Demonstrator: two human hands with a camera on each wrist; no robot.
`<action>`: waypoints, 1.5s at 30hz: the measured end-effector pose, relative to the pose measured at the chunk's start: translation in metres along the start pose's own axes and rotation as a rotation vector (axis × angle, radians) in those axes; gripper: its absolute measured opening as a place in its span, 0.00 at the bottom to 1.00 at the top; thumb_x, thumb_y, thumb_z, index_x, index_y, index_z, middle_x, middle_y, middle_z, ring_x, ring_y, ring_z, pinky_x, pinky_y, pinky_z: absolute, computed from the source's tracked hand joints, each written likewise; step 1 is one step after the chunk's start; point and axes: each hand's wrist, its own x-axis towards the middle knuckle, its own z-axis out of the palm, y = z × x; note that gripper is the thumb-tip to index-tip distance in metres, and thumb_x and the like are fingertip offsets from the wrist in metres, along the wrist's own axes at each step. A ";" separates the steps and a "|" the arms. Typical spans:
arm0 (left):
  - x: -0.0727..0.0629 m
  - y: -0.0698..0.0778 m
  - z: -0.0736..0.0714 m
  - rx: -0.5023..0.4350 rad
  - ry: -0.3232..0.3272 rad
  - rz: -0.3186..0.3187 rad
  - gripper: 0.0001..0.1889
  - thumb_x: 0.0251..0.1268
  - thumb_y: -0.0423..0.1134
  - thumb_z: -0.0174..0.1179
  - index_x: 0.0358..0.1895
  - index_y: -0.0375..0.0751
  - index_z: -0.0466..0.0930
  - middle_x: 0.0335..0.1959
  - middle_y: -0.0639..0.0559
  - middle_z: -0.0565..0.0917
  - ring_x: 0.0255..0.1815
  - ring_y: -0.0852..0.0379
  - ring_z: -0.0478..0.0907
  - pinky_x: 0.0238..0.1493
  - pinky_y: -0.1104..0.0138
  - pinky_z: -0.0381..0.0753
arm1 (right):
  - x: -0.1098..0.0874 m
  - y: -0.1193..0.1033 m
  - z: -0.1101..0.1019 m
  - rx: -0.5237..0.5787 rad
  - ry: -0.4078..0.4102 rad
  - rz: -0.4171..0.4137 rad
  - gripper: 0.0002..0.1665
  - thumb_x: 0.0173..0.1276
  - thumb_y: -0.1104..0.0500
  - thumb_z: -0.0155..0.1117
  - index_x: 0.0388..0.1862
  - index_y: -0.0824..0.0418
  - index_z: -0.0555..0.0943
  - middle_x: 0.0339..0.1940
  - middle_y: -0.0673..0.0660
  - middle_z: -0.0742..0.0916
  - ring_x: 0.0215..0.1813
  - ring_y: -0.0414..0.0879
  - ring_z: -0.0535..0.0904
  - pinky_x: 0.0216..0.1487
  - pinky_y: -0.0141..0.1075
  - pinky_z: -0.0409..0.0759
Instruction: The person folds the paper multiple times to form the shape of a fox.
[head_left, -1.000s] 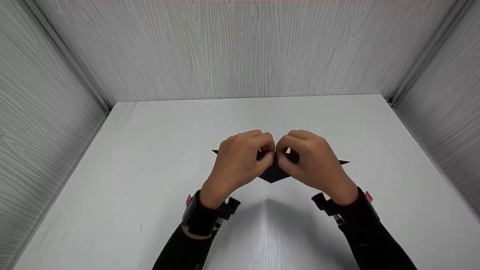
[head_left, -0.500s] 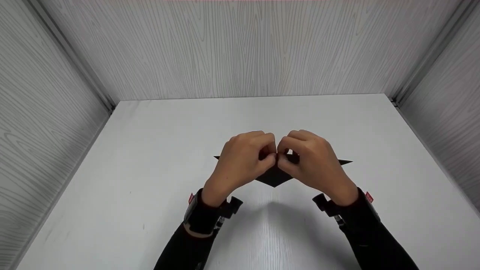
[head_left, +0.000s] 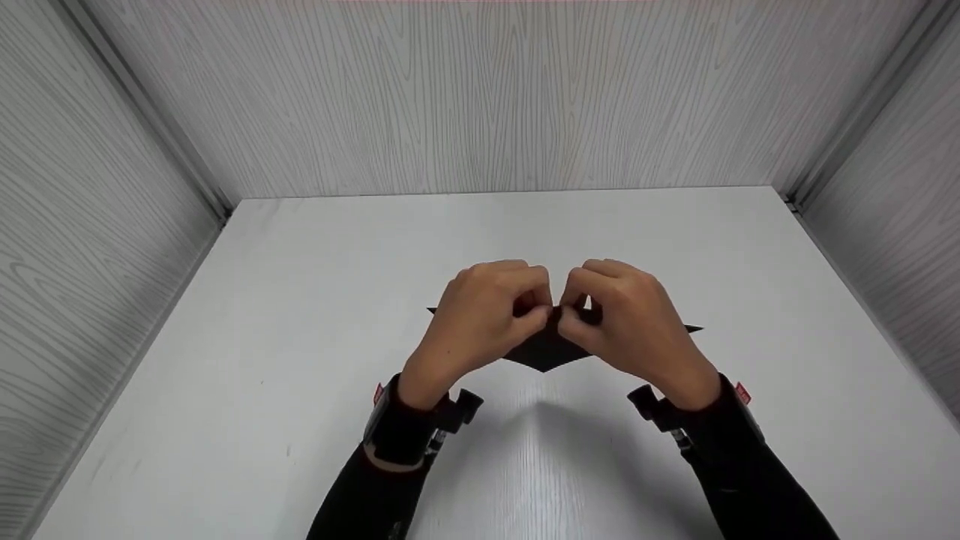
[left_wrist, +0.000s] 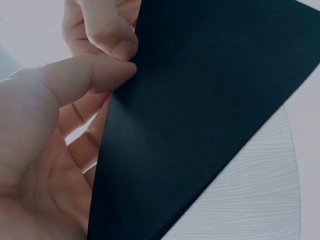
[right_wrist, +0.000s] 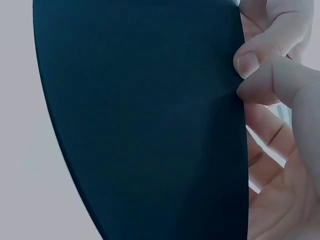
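A black sheet, apparently folded paper, hangs above the table with one corner pointing down towards the person. Its pointed ends stick out beyond both hands. The left hand pinches the upper edge near the middle between thumb and curled fingers. Close beside it, a narrow gap away, the right hand pinches the same edge. Seen from the left wrist, the sheet has a straight slanting lower edge. In the right wrist view, the sheet bends along its outer edge. Both hands hide much of its upper part in the head view.
Below lies a white table, with the hands' shadow on it near the front. A pale wood-grain back wall and side walls enclose it. Each wrist wears a black band with a small camera.
The two hands have drawn slightly apart along the edge, so the gap between their fingertips is wider. Both keep pinching the black sheet, which stays at about the same height.
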 end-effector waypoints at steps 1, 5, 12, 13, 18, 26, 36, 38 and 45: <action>0.000 0.000 -0.001 -0.001 -0.002 0.000 0.10 0.61 0.30 0.66 0.26 0.50 0.80 0.23 0.59 0.75 0.25 0.63 0.71 0.27 0.68 0.68 | 0.000 0.000 0.000 0.001 -0.006 0.003 0.13 0.52 0.72 0.66 0.24 0.55 0.78 0.22 0.46 0.76 0.27 0.37 0.69 0.27 0.31 0.68; -0.001 -0.002 -0.004 -0.008 -0.005 -0.006 0.10 0.62 0.30 0.67 0.27 0.50 0.82 0.23 0.59 0.75 0.26 0.64 0.71 0.29 0.68 0.70 | 0.000 0.002 -0.003 0.025 -0.018 0.026 0.14 0.51 0.73 0.65 0.23 0.55 0.77 0.21 0.45 0.75 0.26 0.35 0.69 0.26 0.30 0.68; 0.000 -0.004 -0.006 -0.028 -0.019 -0.009 0.10 0.61 0.31 0.68 0.27 0.51 0.83 0.24 0.60 0.78 0.27 0.65 0.73 0.30 0.68 0.72 | -0.001 0.003 -0.005 0.041 -0.036 0.050 0.15 0.51 0.73 0.64 0.22 0.54 0.76 0.21 0.44 0.75 0.26 0.35 0.69 0.26 0.29 0.69; -0.001 -0.005 -0.007 -0.031 -0.019 -0.007 0.10 0.61 0.30 0.68 0.27 0.51 0.83 0.24 0.60 0.78 0.27 0.65 0.73 0.30 0.68 0.72 | -0.001 0.003 -0.006 0.039 -0.039 0.055 0.15 0.51 0.73 0.64 0.22 0.54 0.76 0.21 0.44 0.75 0.26 0.35 0.69 0.26 0.30 0.69; -0.002 -0.008 -0.011 -0.031 -0.010 -0.004 0.09 0.62 0.31 0.70 0.28 0.50 0.84 0.24 0.60 0.79 0.28 0.65 0.75 0.31 0.67 0.75 | -0.001 0.006 -0.011 0.033 -0.055 0.083 0.15 0.50 0.73 0.65 0.22 0.53 0.76 0.21 0.44 0.75 0.26 0.35 0.69 0.26 0.30 0.68; -0.002 -0.010 -0.013 -0.044 -0.040 -0.009 0.08 0.64 0.32 0.70 0.28 0.50 0.85 0.25 0.60 0.81 0.29 0.65 0.76 0.33 0.67 0.76 | -0.001 0.009 -0.013 0.032 -0.087 0.089 0.15 0.51 0.72 0.65 0.22 0.52 0.76 0.21 0.43 0.75 0.25 0.35 0.68 0.25 0.31 0.68; -0.003 -0.016 -0.018 -0.049 -0.037 -0.042 0.08 0.63 0.33 0.72 0.28 0.50 0.86 0.25 0.60 0.82 0.28 0.64 0.77 0.35 0.65 0.78 | -0.003 0.021 -0.023 0.021 -0.121 0.127 0.15 0.51 0.71 0.63 0.20 0.51 0.75 0.20 0.42 0.75 0.24 0.37 0.69 0.25 0.33 0.68; -0.003 -0.016 -0.019 -0.048 -0.048 -0.044 0.08 0.64 0.33 0.72 0.29 0.50 0.86 0.26 0.60 0.83 0.29 0.64 0.77 0.35 0.65 0.78 | -0.003 0.023 -0.025 0.011 -0.131 0.126 0.15 0.51 0.71 0.63 0.19 0.50 0.74 0.20 0.42 0.75 0.24 0.37 0.69 0.25 0.33 0.68; -0.006 -0.019 -0.025 -0.028 -0.025 -0.067 0.09 0.64 0.32 0.71 0.28 0.51 0.86 0.25 0.60 0.82 0.29 0.64 0.78 0.35 0.64 0.78 | -0.005 0.033 -0.033 -0.009 -0.122 0.130 0.17 0.50 0.72 0.62 0.18 0.50 0.72 0.19 0.43 0.73 0.23 0.37 0.66 0.26 0.32 0.64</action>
